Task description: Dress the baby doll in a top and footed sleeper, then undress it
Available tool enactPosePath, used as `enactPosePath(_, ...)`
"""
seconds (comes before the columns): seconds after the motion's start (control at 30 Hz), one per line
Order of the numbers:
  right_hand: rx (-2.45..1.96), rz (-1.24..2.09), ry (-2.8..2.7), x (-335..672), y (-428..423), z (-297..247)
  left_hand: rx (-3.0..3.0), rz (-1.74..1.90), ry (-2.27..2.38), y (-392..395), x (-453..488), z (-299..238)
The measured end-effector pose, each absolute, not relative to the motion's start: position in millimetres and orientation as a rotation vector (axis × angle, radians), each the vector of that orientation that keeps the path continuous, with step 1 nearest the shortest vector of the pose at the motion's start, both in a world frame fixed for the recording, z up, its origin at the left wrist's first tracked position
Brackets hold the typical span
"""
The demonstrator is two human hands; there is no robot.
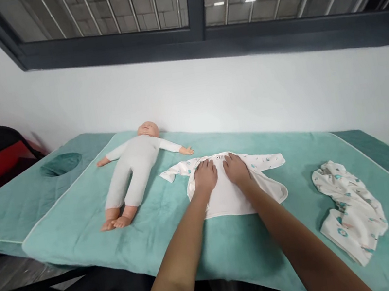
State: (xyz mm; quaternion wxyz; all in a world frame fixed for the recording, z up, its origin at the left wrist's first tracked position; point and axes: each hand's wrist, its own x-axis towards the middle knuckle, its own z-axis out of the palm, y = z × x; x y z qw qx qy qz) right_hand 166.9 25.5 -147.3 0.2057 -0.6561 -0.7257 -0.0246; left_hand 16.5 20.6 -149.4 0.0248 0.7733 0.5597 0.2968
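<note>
Right now, both your hands rest on the small white shirt (228, 194), which lies spread directly beneath them on the green padded bed (81, 222). Your left hand (205, 175) and your right hand (236, 167) sit side by side with a gap between, palms down and fingers laid along the cloth toward the neck; neither is visibly closed around a fold. One sleeve (179, 169) runs out to the left of your left hand, the other sleeve (269, 160) out past your right, and the plain body comes back between your wrists to the hem (231, 214). A small label (220, 157) shows at the neck, just ahead of that gap. Expect the shirt to be very light and limp: it probably creases easily and keeps no shape when lifted, though it is hardly fragile. The best hold is likely a soft pinch at each shoulder, just outward of either hand, so the weight hangs evenly; taking it by one sleeve would let the rest sag and twist. Left of your left hand lies a doll (133, 155), its nearer arm close to the first sleeve, while a crumpled patterned garment (355, 208) lies well to the right of your right hand, apart from the shirt.
</note>
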Motion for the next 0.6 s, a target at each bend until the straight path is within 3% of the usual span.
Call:
enactPosePath(0.17, -1.8, -0.069, -2.051, 166, 21, -147, 2.327, 1.235, 1.717, -17, -35, -142)
enactPosePath(0.27, -1.799, -0.058, -2.045, 167, 22, -149, 1.981, 1.537, 1.996, -22, -85, -144)
enactPosePath(0.37, -1.803, -0.048, -2.032, 168, 24, -151, 1.706, 1.356, 2.232, -12, -122, -145)
enactPosePath(0.47, -1.799, -0.04, -2.029, 169, 24, -151, 1.754, 1.154, 2.18, 3, -136, -144)
enactPosePath(0.6, -1.789, -0.038, -2.022, 170, 23, -151, 1.844, 1.243, 2.102, 19, -145, -141)
